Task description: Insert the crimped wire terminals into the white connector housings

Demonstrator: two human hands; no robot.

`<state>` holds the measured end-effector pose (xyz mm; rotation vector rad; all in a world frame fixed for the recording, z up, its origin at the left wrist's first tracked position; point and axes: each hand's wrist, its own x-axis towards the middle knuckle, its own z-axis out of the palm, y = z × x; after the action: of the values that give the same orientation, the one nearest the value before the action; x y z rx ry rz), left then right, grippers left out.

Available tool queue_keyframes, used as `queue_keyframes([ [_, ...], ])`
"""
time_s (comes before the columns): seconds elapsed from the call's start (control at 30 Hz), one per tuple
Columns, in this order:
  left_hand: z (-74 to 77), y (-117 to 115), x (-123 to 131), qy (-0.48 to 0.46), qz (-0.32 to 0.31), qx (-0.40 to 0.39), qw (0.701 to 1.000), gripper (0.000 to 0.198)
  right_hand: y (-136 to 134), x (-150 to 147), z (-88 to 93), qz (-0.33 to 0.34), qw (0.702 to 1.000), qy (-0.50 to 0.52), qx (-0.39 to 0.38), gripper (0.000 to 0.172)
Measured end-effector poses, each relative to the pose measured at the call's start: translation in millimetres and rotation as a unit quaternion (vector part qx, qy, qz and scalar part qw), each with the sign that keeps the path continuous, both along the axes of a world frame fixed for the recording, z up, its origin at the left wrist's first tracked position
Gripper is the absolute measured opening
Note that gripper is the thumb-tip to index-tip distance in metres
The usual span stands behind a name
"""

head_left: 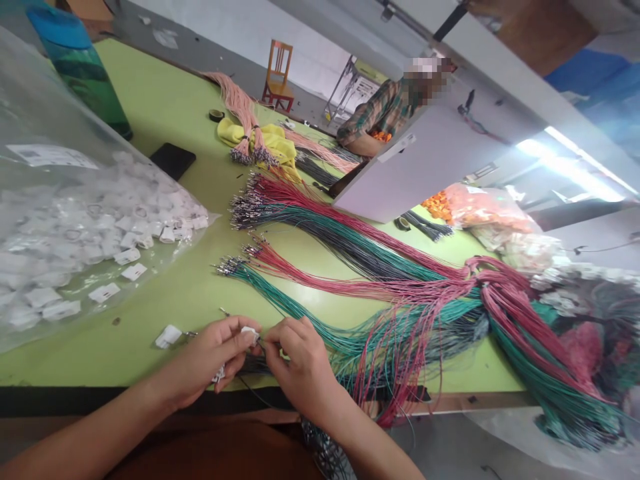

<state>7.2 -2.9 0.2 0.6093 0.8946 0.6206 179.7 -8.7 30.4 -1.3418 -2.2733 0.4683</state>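
Note:
Near the table's front edge, my left hand (217, 353) pinches a small white plastic connector (249, 331) between thumb and fingers. A second white piece (219, 375) shows under the same palm. Close against it, my right hand (304, 363) has its fingertips closed on a thin dark wire (261, 345), whose end is at the connector; how far it goes in is hidden. Another white connector (169, 337) lies on the table to the left. Behind my hands spread green wires (295, 310) and red wires (320, 283) with metal terminals at their ends.
A clear bag (165, 260) of white connectors fills the left side of the green table (200, 287). Beyond it are a bottle (83, 73) and a black phone (173, 161). A white panel (400, 177) partly hides a co-worker (375, 117). Tied wire bundles (530, 333) hang over the right edge.

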Motion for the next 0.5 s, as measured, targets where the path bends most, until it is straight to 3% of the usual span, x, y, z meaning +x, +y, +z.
queue_keyframes([
  [0.33, -3.3, -3, -1, 0.004, 0.000, 0.012, 1.000, 0.033, 3, -3, -3.7, 0.000, 0.998, 0.049, -0.042, 0.016],
  [0.43, -3.9, -3, 0, 0.008, 0.012, 0.006, 1.000, 0.033, 21, 11, -3.2, 0.018, 0.994, 0.073, -0.075, 0.017],
  [0.5, -4.9, -3, 1, 0.009, 0.020, -0.002, 1.000, 0.033, 40, 25, -6.3, -0.024, 0.998, 0.023, -0.047, 0.018],
])
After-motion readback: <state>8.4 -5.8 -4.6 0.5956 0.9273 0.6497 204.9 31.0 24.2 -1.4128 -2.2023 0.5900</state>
